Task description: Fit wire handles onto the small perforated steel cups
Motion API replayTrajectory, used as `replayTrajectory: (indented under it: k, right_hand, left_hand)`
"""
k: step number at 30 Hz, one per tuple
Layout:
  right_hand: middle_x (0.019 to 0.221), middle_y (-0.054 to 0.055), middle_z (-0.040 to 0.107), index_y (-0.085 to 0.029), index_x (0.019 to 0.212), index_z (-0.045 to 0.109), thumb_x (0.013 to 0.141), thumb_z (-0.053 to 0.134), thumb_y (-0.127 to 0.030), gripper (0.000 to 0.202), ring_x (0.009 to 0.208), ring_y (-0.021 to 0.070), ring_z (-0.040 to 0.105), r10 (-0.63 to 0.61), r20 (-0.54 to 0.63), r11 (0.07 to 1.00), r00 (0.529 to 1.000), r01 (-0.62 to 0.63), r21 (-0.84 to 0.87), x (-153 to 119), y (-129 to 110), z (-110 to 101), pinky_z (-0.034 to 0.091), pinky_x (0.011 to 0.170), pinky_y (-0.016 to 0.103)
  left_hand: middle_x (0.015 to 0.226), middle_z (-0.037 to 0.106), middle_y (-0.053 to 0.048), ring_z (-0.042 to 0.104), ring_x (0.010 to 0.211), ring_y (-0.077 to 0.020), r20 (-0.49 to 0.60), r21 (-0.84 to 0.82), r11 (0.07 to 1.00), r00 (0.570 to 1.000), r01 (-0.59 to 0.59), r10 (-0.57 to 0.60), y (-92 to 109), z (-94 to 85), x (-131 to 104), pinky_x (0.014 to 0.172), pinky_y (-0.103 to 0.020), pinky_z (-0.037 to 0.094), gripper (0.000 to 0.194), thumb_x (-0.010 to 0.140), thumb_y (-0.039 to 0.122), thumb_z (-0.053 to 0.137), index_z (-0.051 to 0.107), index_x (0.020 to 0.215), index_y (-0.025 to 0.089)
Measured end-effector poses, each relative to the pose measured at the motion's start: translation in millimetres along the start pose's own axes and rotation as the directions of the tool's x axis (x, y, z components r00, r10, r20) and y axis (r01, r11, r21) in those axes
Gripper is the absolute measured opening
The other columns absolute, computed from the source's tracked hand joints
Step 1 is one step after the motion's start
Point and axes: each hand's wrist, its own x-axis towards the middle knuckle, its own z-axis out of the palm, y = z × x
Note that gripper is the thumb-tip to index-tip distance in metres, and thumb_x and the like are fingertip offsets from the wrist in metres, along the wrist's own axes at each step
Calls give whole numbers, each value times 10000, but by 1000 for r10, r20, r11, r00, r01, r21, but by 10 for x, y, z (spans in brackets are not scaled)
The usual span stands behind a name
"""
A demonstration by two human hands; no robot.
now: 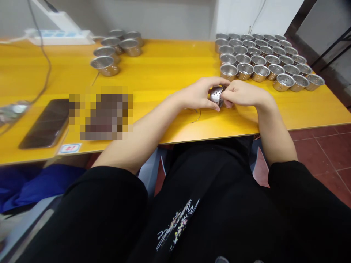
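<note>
Near the front of the yellow table, my left hand [204,93] is closed around a small perforated metal strainer cup [216,95], which lies tilted on its side. My right hand [241,94] is at the cup's right side, its fingers curled at the rim. Whether those right fingers pinch something small is hidden. A thin curved wire [197,116] rests on the table just below my left hand.
Rows of perforated metal cups [260,73] fill the table's back right. Several more cups [104,66] stand at the back left. A dark phone [45,124], a blurred-out object [105,115] and a white power strip [63,37] are on the left. The table's front edge [208,138] runs before my body.
</note>
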Motion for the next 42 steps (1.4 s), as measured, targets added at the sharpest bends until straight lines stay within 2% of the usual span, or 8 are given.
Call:
replayTrajectory:
  k: [8,14,20,25,30,33,38,42]
  right_hand:
    - [720,79,792,-235,687,762,1130,726,-440,490,697,239,712,19,29,1000,999,-19,5,-9,-29,-20,540,706,401]
    - [701,76,784,-236,758,811,1142,727,-486,466,703,252,753,-8,5,1000,1000,8,-4,22,9,8,544,661,373]
    - [722,92,806,-227,733,801,1152,697,-408,468,763,290,806,13,-22,999,1000,-12,46,52,65,40,651,775,411]
    - [711,102,813,-240,723,794,1181,768,-545,551,774,317,832,-19,-35,986,999,25,168,31,100,28,711,787,443]
    - [847,99,896,-245,776,801,1232,759,-632,599,854,290,882,-27,-111,983,993,47,175,-12,98,41,743,888,421]
    - [874,90,902,-248,880,825,1240,796,-598,503,858,288,885,-42,-174,980,984,75,186,-5,109,62,754,889,429]
    - [885,64,884,-255,958,807,1253,837,-491,379,845,266,877,-96,-225,964,970,147,220,42,184,86,773,876,418]
    - [861,53,860,-248,978,807,1260,865,-514,392,751,228,843,-94,-195,941,976,151,304,70,244,99,730,734,347]
  left_hand:
    - [1654,879,-199,831,1559,-515,15,4,1000,1000,9,-9,43,-15,8,1431,-664,627,1040,718,728,1192,880,1592,258]
    - [1571,908,-173,843,1518,-509,6,-31,999,1000,16,-16,72,-11,15,1394,-661,641,976,696,733,1196,897,1503,274]
    - [1505,909,-159,872,1399,-462,10,-62,998,999,32,-31,70,-3,13,1292,-619,697,976,695,783,1188,861,1454,264]
    - [1450,895,-159,861,1378,-443,7,-58,996,997,71,-71,105,-9,10,1295,-618,699,1017,691,857,1172,819,1426,249]
    - [1408,901,-149,860,1318,-429,-31,-75,994,996,81,-84,50,-53,-35,1284,-619,687,957,701,766,1204,819,1410,252]
    - [1383,908,-146,862,1336,-451,-52,-84,993,995,80,-85,-39,-84,-63,1305,-638,673,977,673,743,1226,823,1417,253]
    - [1565,883,-181,833,1498,-507,-47,-39,998,997,58,-60,-160,-95,-68,1416,-676,625,1106,657,747,1225,804,1544,237]
    - [1684,835,-214,787,1597,-522,-9,-4,999,999,49,-49,-154,-83,-70,1471,-660,586,1121,724,671,1192,766,1650,204]
